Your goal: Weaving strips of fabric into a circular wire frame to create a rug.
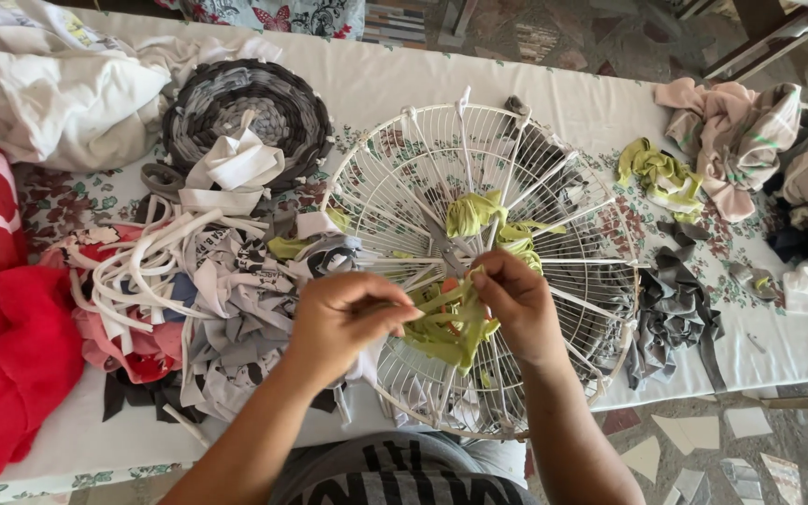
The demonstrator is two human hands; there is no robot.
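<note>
Weaving barely begun: both hands, left hand [343, 313] and right hand [514, 304], fingers pinched on the green fabric strip [451, 323] at the white wire frame [483, 271] hub; spokes mostly bare.

A table under a white floral-printed cloth [554, 93] carries a round white wire grille [395, 187], a round grey woven mat [278, 103] and heaped fabric strips [198, 281].
</note>
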